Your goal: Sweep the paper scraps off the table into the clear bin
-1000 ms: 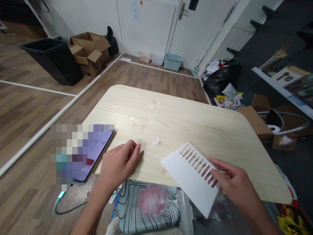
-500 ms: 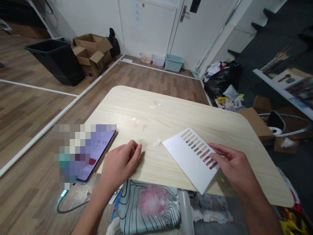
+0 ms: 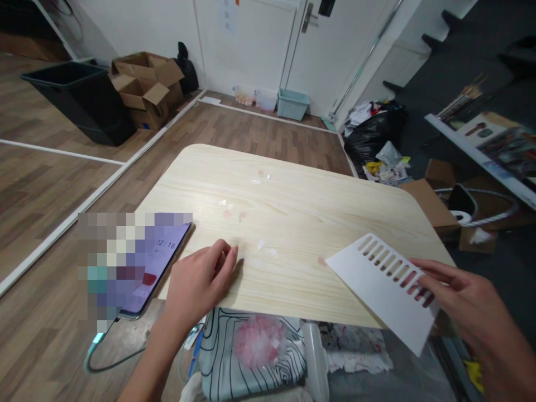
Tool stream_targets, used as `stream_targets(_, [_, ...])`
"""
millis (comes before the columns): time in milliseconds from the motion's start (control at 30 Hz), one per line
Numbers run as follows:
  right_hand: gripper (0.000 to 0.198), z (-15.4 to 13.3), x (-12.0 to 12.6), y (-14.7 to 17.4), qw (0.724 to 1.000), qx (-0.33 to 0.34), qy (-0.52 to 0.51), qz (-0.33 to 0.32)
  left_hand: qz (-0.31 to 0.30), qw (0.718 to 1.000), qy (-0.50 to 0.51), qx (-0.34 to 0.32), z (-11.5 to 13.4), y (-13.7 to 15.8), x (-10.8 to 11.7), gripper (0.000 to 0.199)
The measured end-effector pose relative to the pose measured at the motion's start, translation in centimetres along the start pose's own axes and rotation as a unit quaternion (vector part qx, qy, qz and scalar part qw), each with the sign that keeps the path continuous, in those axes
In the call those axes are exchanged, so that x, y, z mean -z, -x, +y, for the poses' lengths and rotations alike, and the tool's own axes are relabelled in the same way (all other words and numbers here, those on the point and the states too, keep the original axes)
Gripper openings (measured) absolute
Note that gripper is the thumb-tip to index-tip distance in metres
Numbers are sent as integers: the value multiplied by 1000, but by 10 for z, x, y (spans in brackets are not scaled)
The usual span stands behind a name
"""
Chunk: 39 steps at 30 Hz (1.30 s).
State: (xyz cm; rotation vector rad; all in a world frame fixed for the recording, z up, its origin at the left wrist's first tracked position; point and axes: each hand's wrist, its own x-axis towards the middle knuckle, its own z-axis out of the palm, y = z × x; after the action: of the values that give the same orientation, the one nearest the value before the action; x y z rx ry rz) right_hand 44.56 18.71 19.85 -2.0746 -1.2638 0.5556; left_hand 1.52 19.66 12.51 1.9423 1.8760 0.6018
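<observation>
My right hand [image 3: 464, 298] pinches a flat white scraper [image 3: 383, 290] by its slotted edge, thumb on top. A row of rounded slots runs along that edge, and fingers show through some of them. The scraper is tilted over the table's right front, its lower corner past the front edge. Resting on the table at left, my left hand [image 3: 203, 276] has its fingers curled in, with nothing seen in them. Small white scraps [image 3: 262, 244] lie on the wooden tabletop [image 3: 293, 209] between the hands.
A phone [image 3: 161, 268] with a cable lies at the table's left edge. Below the front edge are a patterned cloth bag [image 3: 218, 363] and a pink bundle [image 3: 262, 340]. A black bin [image 3: 96, 106], cardboard boxes [image 3: 154, 92] and a blue-green tub [image 3: 293, 104] stand on the floor beyond.
My right hand has carried the scraper to the right and toward the table's front edge. My left hand has stayed at its place. The view has shifted slightly.
</observation>
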Motion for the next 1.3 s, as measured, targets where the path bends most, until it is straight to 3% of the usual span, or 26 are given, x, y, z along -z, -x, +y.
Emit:
stream_targets(100, [15,-3,4,-5,997,-54,-51,32,4,1000,-5,-2,0,0,-1,42])
stream_targets(233, [16,-15,-18,-13,992,-57,-100,55,5,1000,-1,-3,0,-1,0,42])
stream_targets(400, [22,-19,-47,-1,994,-24,-106,-2,4,1000,5,1,0,-1,0,41])
stream_targets(600, [25,-26,-68,43,988,-40,-119,-90,5,1000,-1,-3,0,-2,-2,41])
stream_targets(833, [27,-36,-97,84,981,18,-113,-157,5,1000,-7,-5,0,0,-1,40])
stream_targets(967, [25,-41,-99,97,975,31,-110,-188,9,1000,-7,-8,-1,0,-2,41])
stream_targets(1033, [24,-41,-91,92,976,40,-118,-179,8,1000,-4,-11,-1,-1,-2,41])
stream_targets(1200, [29,-56,-73,50,988,49,-140,-47,11,1000,1,-13,-1,-1,-2,40])
stream_targets(1300, [29,-72,-83,26,984,38,-157,-80,11,1000,-3,-8,0,0,0,40])
